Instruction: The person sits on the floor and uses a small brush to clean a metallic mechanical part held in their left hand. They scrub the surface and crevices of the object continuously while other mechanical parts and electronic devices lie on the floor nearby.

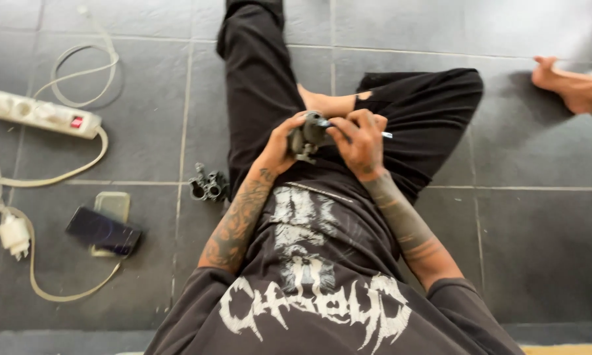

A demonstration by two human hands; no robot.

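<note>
- Head view, looking down on a person sitting on a grey tiled floor [539, 230], legs in black trousers crossed at 12 o'clock.
- Left hand [284, 141] curls around a small dark metal part [307, 137], fingers wrapped behind it, thumb up near its top.
- Part sits just above the lap, near frame centre, between the two hands; a lug or bracket hangs from its lower edge.
- Right hand [360, 141] closes over the part's right side, fingers bent and bunched; it pinches a thin tool [386, 135] whose pale tip pokes out toward 3 o'clock.
- Both hands touch the part; neither is spread flat.
- Second metal part [208, 186], dark with round bores, lies on the floor at 9 o'clock of the hands, just beside the left knee.
- Two phones [105, 227] lie stacked at 8 o'clock, dark one over a paler one.
- White power strip [39, 113] at 10 o'clock, its cable [79, 62] looped beyond it.
- White charger [14, 235] at far 8 o'clock, cord trailing under the phones.
- Another person's bare foot [569, 82] rests on the tiles at 2 o'clock, well apart.
- Details blurred; what kind of tool it is, I cannot tell.
</note>
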